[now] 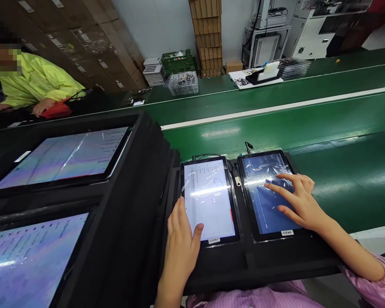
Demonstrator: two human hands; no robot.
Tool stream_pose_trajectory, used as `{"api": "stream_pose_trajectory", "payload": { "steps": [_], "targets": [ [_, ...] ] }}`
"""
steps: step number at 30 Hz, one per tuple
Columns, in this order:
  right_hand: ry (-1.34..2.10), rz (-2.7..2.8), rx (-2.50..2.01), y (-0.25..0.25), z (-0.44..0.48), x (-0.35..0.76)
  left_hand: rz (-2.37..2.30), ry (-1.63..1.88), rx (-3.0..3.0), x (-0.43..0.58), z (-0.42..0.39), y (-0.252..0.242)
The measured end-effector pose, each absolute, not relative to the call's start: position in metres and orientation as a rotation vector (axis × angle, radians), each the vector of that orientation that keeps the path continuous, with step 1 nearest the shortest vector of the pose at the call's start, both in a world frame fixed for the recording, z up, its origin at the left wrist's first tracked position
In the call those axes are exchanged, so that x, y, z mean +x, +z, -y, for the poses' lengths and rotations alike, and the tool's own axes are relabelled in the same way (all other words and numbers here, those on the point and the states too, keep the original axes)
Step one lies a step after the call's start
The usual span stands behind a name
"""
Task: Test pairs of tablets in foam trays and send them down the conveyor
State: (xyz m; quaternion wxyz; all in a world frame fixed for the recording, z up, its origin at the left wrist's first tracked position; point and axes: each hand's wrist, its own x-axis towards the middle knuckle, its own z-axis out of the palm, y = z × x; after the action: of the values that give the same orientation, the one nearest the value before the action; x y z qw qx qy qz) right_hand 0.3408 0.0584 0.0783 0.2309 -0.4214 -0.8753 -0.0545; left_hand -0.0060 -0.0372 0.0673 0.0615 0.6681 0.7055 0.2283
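Two tablets with clear film over their screens lie side by side in a black foam tray. My left hand rests along the left edge of the left tablet, its fingers stretched out and the thumb apart. This screen is white with lines of text. Over the right tablet, which shows a dark blue screen, my right hand is spread, the index fingertip at the glass. A small USB plug on a cable sits between the tablets. Neither hand grips anything.
On the left, stacked black foam trays hold more lit tablets. Behind runs a green conveyor belt. Across it are clear trays, a green crate and cartons. A person in a yellow jacket works at far left.
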Motion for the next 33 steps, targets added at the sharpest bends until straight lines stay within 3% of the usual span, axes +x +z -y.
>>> {"api": "stream_pose_trajectory", "payload": {
  "steps": [11,22,29,33],
  "targets": [
    [-0.086,2.194,-1.239,0.088,-0.056,0.34,-2.142,0.746,1.986,-0.006,0.039,0.061],
    [-0.022,1.908,-1.62,0.074,-0.066,0.35,-2.157,0.768,1.875,-0.009,0.04,0.055],
    [-0.007,1.916,-1.779,0.057,-0.123,0.359,-2.111,0.748,1.806,-0.009,0.039,0.058],
    [0.207,1.893,-1.825,0.068,-0.174,0.358,-2.099,0.75,1.797,-0.011,0.039,0.059]
  ]
}}
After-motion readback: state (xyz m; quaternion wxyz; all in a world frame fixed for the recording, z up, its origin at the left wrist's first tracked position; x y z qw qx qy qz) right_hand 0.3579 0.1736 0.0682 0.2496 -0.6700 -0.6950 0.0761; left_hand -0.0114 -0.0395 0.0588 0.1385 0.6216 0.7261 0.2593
